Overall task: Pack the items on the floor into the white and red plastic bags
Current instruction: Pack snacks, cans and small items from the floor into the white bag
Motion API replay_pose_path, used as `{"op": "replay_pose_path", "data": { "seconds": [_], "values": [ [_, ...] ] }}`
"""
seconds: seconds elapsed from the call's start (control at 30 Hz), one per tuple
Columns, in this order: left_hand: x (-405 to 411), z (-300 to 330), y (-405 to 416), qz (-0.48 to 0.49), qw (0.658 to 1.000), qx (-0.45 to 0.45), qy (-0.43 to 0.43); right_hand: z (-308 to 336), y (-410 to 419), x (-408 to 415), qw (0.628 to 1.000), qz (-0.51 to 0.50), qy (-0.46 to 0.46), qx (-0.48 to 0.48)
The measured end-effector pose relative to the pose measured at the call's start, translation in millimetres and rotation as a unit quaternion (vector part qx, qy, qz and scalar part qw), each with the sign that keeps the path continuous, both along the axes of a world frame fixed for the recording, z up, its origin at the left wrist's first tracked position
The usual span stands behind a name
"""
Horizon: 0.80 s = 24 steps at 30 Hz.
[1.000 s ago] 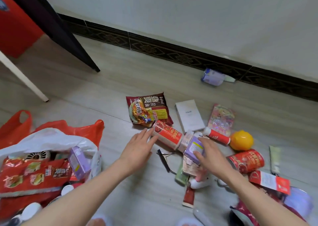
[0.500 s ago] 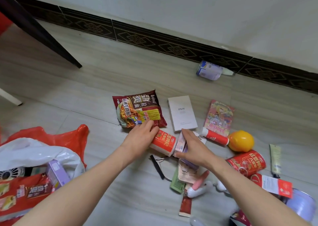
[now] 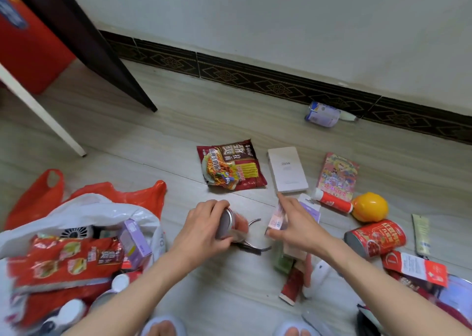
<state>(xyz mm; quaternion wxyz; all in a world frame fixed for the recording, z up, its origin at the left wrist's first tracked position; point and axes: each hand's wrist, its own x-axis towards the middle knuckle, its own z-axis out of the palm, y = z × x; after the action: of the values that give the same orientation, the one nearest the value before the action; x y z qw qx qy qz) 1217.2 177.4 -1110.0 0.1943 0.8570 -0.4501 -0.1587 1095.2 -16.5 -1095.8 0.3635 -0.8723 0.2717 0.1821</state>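
Note:
My left hand grips a red can lifted off the floor, its silver end facing me. My right hand pinches a slim pink box above a purple carton. The white bag sits inside the red bag at the left, holding noodle packs, a purple box and bottles. On the floor lie a noodle packet, a white box, a colourful booklet, a red tube, a yellow lemon-shaped container and another red can.
A dark table leg and a white leg stand at the left. A purple can lies by the patterned skirting. Scissors, sachets and a cream tube lie around my hands. My slippered feet show at the bottom.
My left hand closed round the red can and pulled it off the floor toward me. My right hand picked up the slim pink box. The view swung back left, showing the bags.

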Motion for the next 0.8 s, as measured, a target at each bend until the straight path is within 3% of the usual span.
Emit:
{"op": "replay_pose_path", "data": {
  "seconds": [0.37,0.53,0.7,0.8],
  "values": [
    [1.9,106.2,168.9,0.181,0.977,-0.110,-0.039,110.0,136.4,29.8,0.977,0.196,-0.052,-0.061],
    [0.5,128.5,257.2,0.296,0.946,-0.123,-0.058,131.9,199.3,65.9,0.946,0.310,-0.035,-0.085],
    [-17.5,120.0,328.4,0.455,0.884,-0.098,-0.039,130.1,251.2,96.3,0.939,0.338,-0.019,-0.058],
    [-18.7,110.4,354.7,0.491,0.870,-0.047,-0.021,125.0,270.8,102.7,0.941,0.335,-0.050,-0.026]
  ]
}}
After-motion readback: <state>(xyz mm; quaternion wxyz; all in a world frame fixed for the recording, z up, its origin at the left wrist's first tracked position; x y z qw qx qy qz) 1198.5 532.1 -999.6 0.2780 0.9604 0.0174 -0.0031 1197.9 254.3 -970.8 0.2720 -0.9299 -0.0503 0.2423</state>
